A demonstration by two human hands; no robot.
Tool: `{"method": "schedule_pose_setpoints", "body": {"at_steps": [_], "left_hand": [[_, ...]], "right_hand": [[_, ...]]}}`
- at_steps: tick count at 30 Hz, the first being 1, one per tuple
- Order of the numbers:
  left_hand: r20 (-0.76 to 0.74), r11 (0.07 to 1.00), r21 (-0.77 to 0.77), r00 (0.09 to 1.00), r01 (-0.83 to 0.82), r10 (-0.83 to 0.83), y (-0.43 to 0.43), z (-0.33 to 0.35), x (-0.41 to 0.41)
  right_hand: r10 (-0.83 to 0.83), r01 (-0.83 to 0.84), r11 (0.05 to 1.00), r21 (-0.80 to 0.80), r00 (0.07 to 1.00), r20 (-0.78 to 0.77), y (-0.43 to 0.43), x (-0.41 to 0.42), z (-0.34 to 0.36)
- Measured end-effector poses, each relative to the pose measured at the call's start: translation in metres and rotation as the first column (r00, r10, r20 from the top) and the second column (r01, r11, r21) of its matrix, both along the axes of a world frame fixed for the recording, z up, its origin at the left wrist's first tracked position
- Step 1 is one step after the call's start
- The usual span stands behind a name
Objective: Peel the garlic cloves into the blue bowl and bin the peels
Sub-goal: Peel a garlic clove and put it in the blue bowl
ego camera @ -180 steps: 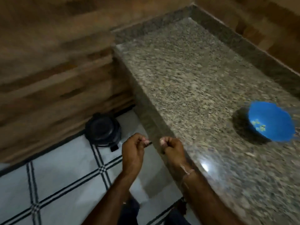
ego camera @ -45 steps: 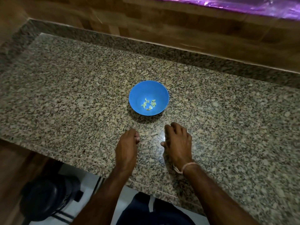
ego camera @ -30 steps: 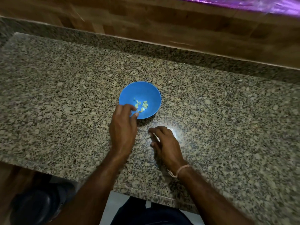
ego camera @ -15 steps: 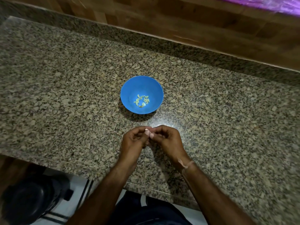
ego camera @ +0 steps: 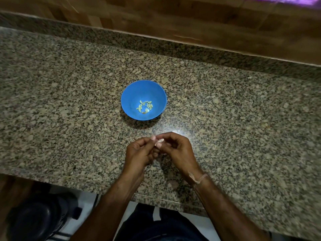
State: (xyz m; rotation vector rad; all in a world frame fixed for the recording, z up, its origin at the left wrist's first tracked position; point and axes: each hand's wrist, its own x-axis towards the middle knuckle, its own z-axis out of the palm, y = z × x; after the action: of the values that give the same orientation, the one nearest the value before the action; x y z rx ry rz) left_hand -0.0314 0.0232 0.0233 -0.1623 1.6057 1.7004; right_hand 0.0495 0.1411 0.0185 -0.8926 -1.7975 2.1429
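A blue bowl [ego camera: 130, 101] stands on the granite counter [ego camera: 60, 110], with several small pale peeled garlic cloves [ego camera: 145, 106] at its bottom. In front of the bowl, above the counter, my left hand [ego camera: 139, 153] and my right hand [ego camera: 177, 150] meet fingertip to fingertip. Between them they pinch a small pale garlic clove [ego camera: 159, 141]. Most of the clove is hidden by the fingers.
A black round bin [ego camera: 38, 218] stands on the tiled floor below the counter's front edge, at the lower left. A wooden wall [ego camera: 173, 20] runs behind the counter's granite back rim.
My left hand left the bowl's rim and my right hand lifted the clove off the counter. Both hands came together in front of the bowl. Over the last half second they stay joined.
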Motion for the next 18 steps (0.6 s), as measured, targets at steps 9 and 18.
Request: {"method": "schedule_pose_setpoints", "body": {"at_steps": [9, 18], "left_hand": [[-0.158, 1.0, 0.0, 0.987, -0.024, 0.024, -0.001, 0.003, 0.002], [-0.048, 0.994, 0.072, 0.995, -0.082, 0.085, 0.001, 0.0, 0.006]], "right_hand": [[-0.079, 0.075, 0.99, -0.117, 0.996, -0.034, 0.001, 0.003, 0.009], [-0.017, 0.018, 0.998, 0.066, 1.0, -0.018, 0.002, 0.004, 0.011]]}}
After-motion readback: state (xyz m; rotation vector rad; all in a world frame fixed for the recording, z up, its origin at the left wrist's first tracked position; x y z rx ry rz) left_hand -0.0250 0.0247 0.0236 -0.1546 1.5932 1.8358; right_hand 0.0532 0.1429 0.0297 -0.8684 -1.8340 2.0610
